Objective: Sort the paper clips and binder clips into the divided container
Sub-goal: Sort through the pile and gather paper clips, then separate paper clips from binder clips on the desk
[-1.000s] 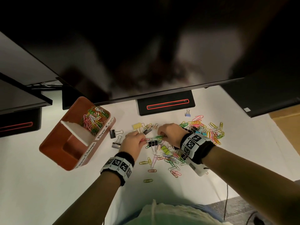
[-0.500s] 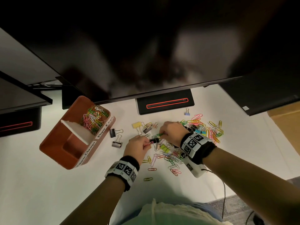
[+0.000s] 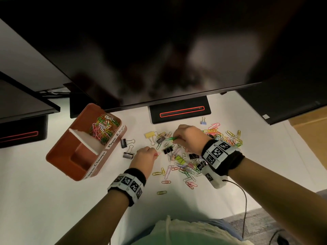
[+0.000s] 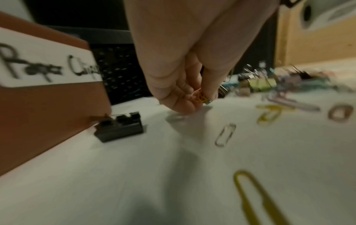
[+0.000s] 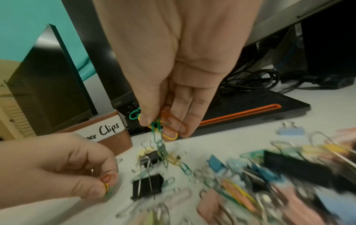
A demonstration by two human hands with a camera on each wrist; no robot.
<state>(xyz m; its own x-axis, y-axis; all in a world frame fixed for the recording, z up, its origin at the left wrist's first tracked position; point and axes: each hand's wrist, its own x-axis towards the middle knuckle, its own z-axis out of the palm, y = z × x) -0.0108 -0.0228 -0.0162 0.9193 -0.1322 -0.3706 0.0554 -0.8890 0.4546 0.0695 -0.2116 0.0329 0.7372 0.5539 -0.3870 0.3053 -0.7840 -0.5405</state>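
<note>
A brown divided container (image 3: 63,157) stands at the left, its far compartment holding several coloured paper clips (image 3: 103,128); the near compartment looks bare. My left hand (image 3: 144,156) pinches a few paper clips (image 4: 199,97) just above the table. My right hand (image 3: 187,137) grips a bunch of green, yellow and orange paper clips (image 5: 163,129) over the loose pile (image 3: 187,165) of paper clips and binder clips. Two black binder clips (image 3: 128,154) lie between the container and my left hand.
A large dark monitor (image 3: 159,50) overhangs the back of the white table, its stand base (image 3: 180,114) behind the pile. A yellow binder clip (image 3: 150,135) and a blue one (image 3: 203,122) lie near it. Another monitor base (image 3: 23,135) sits far left. A cable (image 3: 244,197) trails from my right wrist.
My hands have drawn apart: the left has pulled back toward me with its clips, and the right has shifted slightly back and right, lifting a chain of green clips.
</note>
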